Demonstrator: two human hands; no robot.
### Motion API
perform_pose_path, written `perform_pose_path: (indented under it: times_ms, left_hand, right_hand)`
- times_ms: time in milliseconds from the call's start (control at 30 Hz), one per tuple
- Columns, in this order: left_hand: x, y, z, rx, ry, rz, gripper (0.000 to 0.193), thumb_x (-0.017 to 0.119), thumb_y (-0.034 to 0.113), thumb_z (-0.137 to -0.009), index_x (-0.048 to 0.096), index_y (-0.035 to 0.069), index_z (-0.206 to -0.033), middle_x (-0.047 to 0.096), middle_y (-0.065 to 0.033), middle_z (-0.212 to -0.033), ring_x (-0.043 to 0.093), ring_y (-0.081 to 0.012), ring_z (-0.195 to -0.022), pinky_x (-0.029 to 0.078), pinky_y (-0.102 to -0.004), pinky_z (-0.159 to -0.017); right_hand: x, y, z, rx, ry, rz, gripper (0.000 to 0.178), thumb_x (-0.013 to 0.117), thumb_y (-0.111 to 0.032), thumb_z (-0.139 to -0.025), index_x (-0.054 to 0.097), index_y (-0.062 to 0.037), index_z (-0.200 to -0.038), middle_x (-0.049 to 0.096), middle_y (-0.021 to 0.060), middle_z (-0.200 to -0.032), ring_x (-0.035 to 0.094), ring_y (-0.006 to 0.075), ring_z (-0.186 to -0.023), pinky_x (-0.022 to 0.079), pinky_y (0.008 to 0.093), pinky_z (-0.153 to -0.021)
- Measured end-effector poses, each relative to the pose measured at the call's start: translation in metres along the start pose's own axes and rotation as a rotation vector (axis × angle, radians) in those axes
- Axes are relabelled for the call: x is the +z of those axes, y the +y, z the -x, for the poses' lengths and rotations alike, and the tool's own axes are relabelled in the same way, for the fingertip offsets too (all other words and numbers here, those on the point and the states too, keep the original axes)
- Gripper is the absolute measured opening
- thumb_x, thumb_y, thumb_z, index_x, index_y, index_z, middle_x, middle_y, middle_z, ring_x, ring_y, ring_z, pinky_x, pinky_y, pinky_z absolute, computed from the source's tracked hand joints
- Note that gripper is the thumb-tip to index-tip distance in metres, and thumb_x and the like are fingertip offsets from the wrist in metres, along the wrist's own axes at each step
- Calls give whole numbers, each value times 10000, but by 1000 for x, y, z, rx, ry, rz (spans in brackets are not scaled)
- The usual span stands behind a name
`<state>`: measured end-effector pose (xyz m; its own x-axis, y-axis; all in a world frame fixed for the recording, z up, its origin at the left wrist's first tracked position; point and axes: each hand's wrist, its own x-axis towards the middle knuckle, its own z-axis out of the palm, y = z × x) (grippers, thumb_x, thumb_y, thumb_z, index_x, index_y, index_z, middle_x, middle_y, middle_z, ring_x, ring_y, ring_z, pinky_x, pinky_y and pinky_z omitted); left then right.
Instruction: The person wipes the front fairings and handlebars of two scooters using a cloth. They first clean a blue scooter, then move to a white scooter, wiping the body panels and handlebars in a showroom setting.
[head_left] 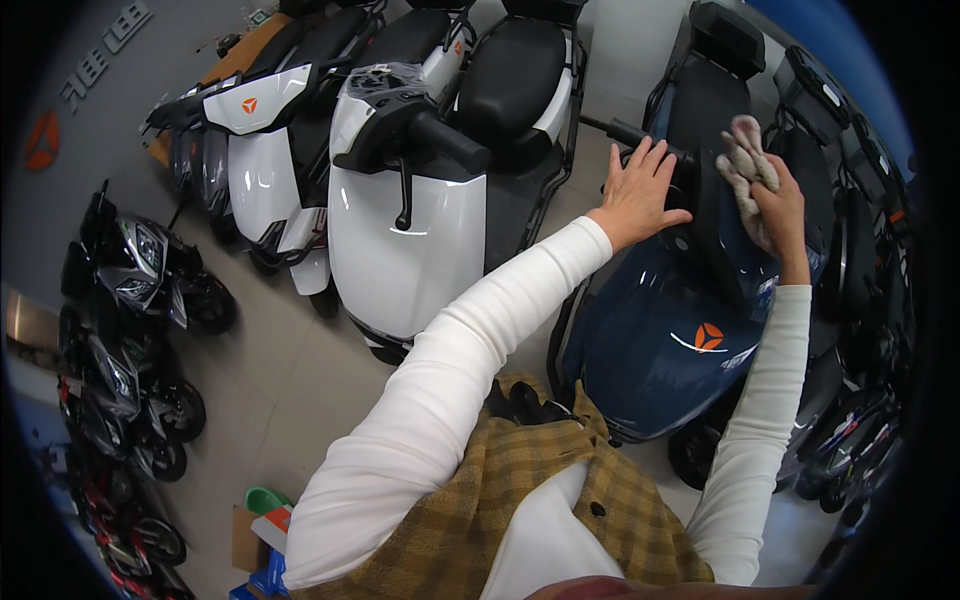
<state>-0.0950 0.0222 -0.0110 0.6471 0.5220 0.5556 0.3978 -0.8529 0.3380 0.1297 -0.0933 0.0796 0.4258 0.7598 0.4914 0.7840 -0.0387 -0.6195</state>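
Observation:
A dark blue scooter (660, 340) stands in front of me, with an orange emblem on its front panel. My left hand (638, 192) lies flat, fingers spread, on the scooter's left handlebar grip. My right hand (778, 205) holds a crumpled pale cloth (745, 160) against the top of the scooter's dashboard area. Both my arms are in white sleeves and reach forward from the lower edge.
A white scooter (415, 230) stands close on the left of the blue one, with more white scooters (265, 150) behind it. Dark motorbikes (140, 290) line the far left. More dark scooters (860, 300) crowd the right. A green object and boxes (262, 520) lie on the floor.

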Motion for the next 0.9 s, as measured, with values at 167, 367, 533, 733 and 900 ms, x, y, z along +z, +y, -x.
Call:
perform_pose_path:
  times_ms: [167,367,533,733,900]
  left_hand:
    - [-1,2,2,-14,-14,8,973,795,578,-811,432,17,-1519,370,-183,-1610,256,-384,-1544,265,-707,-1168]
    - [-5,-1,3,-30,-46,69,973,830,527,-793,413,53,-1533,357,-163,-1621,253,-372,-1547,325,-701,-1146]
    - [-2,-2,4,-5,-13,45,965,858,489,-770,428,63,-1521,365,-159,-1618,257,-372,-1544,354,-682,-1141]
    - [2,-2,6,9,10,-4,954,863,455,-766,431,61,-1520,367,-165,-1619,270,-366,-1541,355,-657,-1148]
    - [1,-1,4,3,3,-38,957,854,467,-774,423,70,-1530,367,-162,-1620,274,-361,-1542,348,-636,-1161]
  right_hand:
    - [32,-15,3,-119,-23,195,494,675,-207,-849,622,-193,-1340,687,149,-1153,672,364,-1060,518,439,-943]
    - [22,-14,8,-87,64,410,497,684,-234,-881,607,-222,-1371,685,137,-1183,671,360,-1087,528,454,-935]
    - [-15,26,28,56,234,607,480,668,-286,-927,596,-264,-1401,675,131,-1198,669,354,-1102,530,455,-937]
    - [-71,97,67,238,380,756,488,660,-316,-934,585,-223,-1407,674,183,-1206,662,391,-1096,522,465,-954]
    - [-69,84,92,134,445,249,468,681,-237,-901,640,-79,-1339,689,180,-1267,669,352,-1130,503,411,-996]
